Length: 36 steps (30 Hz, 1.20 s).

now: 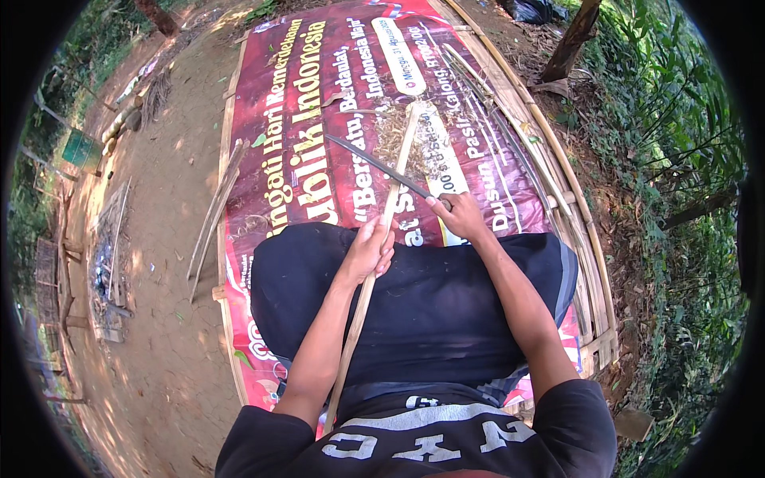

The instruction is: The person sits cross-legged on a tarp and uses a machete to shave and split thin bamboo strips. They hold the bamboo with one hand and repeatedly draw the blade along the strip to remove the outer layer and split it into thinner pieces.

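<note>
My left hand (368,251) grips a long pale bamboo strip (396,171) that runs from my lap up and away over the banner. Across the strip lies the dark blade of a long knife (374,163), and my right hand (458,217) is closed on its handle. The blade meets the strip just above my left hand. A heap of pale shavings (394,139) lies on the banner around the strip's far part. My legs in dark trousers (430,295) are under both hands.
I sit on a red printed banner (319,103) spread over a woven bamboo platform (594,263). Loose bamboo strips (510,127) lie along its right side, more sticks (213,211) on the dirt ground to the left. Tree trunk (570,44) and greenery at right.
</note>
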Each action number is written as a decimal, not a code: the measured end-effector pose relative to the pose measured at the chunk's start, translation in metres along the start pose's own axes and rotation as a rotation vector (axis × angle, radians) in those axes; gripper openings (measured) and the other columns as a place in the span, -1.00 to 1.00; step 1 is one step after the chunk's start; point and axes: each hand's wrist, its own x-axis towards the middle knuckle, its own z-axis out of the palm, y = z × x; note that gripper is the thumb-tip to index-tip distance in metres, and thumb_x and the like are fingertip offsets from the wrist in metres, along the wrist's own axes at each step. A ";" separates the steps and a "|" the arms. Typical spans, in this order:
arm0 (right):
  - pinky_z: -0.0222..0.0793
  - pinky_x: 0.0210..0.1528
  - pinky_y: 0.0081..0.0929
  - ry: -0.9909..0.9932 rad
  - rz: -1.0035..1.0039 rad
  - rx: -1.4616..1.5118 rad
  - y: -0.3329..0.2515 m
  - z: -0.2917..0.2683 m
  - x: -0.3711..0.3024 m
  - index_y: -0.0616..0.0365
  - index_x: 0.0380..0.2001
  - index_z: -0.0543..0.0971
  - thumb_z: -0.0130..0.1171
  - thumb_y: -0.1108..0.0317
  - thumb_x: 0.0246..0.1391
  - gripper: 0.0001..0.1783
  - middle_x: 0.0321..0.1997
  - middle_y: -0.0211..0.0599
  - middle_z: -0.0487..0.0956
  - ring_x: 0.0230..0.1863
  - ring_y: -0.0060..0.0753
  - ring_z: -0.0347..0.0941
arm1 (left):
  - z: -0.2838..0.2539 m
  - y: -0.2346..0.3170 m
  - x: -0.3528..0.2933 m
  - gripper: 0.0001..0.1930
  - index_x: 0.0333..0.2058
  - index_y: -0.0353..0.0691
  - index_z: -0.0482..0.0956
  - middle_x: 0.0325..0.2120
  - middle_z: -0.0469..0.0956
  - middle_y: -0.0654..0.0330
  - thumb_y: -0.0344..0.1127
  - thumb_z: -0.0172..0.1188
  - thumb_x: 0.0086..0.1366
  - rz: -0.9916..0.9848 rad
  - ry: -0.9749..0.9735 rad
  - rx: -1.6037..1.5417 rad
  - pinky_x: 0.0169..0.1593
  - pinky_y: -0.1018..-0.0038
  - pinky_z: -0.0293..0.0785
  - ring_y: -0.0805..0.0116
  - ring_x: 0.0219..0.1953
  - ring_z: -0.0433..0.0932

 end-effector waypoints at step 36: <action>0.41 -0.51 -0.10 -0.171 -0.313 -0.082 -0.035 0.031 -0.010 0.20 -0.50 0.67 0.15 -0.31 0.08 -0.32 -0.73 -0.07 0.50 -0.63 0.11 0.50 | 0.001 -0.008 0.002 -0.60 -0.43 -0.16 0.35 -0.77 0.13 0.44 -0.08 -0.24 0.56 -0.179 0.074 -0.227 -0.81 0.64 0.07 0.65 -0.86 0.11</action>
